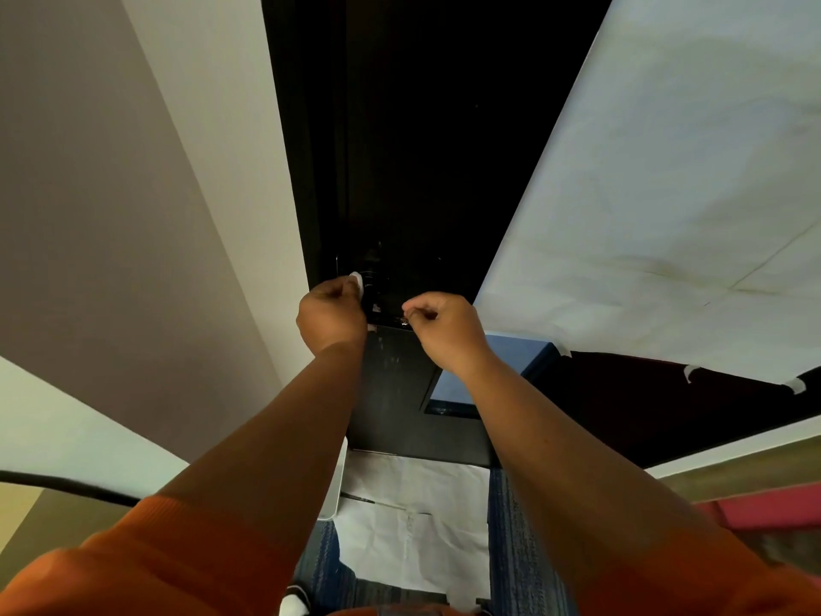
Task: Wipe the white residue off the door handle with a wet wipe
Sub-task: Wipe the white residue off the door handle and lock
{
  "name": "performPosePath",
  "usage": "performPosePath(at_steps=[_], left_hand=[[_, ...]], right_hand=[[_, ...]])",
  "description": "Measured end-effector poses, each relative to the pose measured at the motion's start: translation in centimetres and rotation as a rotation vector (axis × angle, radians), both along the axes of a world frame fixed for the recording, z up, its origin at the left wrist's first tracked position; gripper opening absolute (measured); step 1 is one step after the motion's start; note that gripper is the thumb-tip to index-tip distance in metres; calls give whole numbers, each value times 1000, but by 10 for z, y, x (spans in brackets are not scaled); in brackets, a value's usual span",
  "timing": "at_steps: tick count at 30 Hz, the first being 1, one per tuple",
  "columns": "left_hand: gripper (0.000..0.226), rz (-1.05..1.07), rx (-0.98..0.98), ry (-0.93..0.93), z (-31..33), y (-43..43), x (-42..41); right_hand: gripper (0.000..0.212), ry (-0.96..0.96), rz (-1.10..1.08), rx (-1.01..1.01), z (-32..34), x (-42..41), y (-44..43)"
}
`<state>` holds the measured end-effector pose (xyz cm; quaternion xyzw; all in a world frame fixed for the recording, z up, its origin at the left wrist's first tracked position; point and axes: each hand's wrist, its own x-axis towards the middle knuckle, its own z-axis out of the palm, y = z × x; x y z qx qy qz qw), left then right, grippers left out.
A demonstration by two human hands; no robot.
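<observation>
A dark door (413,148) fills the middle of the head view. Its black door handle (383,300) lies between my two hands, with small white specks on it. My left hand (331,315) is closed around a small white wet wipe (358,282) and presses it against the handle's left end, by the round base. My right hand (444,329) is curled at the handle's right end; its fingertips pinch the tip. Most of the wipe is hidden inside my left fist.
White paper (666,193) is taped over the wall at the right of the door. A pale wall (111,193) stands on the left. More white paper (413,517) covers the blue carpet below the door. A blue panel (511,353) sits behind my right wrist.
</observation>
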<state>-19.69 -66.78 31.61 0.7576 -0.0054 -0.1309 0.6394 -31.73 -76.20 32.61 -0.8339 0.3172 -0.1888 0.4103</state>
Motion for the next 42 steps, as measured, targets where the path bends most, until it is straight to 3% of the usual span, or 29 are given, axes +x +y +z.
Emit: performPosePath(at_steps=[11, 16, 21, 25, 31, 33, 36, 38, 42], left_hand=[[38, -119, 154, -161, -3, 1, -14], [36, -225, 107, -188, 6, -1, -24], [49, -304, 135, -339, -5, 6, -26], [49, -304, 143, -367, -5, 8, -23], [49, -327, 283, -563, -10, 11, -16], [49, -334, 303, -508, -11, 8, -16], [39, -327, 215, -185, -11, 10, -19], [38, -301, 92, 6, -13, 14, -25], [32, -183, -264, 192, -8, 10, -30]], right_hand=[[18, -6, -18, 17, 1, 0, 0], [19, -6, -16, 4, 0, 0, 0], [18, -14, -24, 12, 0, 0, 1], [18, -13, -27, 16, 0, -2, 1], [18, -16, -23, 3, 0, -2, 2], [18, -15, -24, 4, 0, -1, 2], [18, -17, -26, 9, 0, -2, 2], [18, -18, -25, 26, 0, -3, 3], [18, -15, -15, 10, 0, -5, 1]])
